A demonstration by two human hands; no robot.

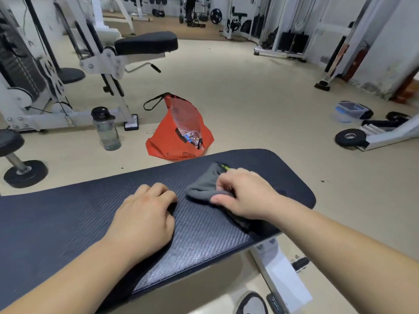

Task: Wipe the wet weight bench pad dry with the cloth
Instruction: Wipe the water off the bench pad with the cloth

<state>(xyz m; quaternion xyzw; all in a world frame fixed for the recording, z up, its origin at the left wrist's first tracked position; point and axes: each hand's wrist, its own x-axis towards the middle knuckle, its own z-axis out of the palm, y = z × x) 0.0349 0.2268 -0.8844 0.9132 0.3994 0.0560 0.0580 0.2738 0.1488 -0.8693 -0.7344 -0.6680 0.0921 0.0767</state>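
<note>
**Cloth in the right hand, most of the pad lying to the left**

Two bare forearms reach in from the bottom edge, and both hands are on the long dark-blue textured weight bench pad [68, 218]. The left hand [145, 214] rests on the middle of the pad with its fingers loosely bent. It holds nothing and seems only to brace. The right hand [244, 193] has its fingers and thumb curled round a bunched grey cloth with a neon-green edge [201, 186], which is pressed onto the pad just beside the left hand's knuckles.

The pad's long axis runs from the lower left up toward the right, finishing in a rounded end a little past the right hand. So the cloth sits near the right-hand end, and the greater length of pad stretches away leftward, under and beyond the left hand. A paler sheen shows along the near edge, though I cannot tell whether it is water or only light.

My judgement is that wiping is under way with much surface left. A stroke along the long axis to the left would meet the resting hand, which would need to lift or shift first.

On the floor behind stand an orange fabric bag [179, 137] and a clear grey water bottle with a black cap [105, 130].
</note>
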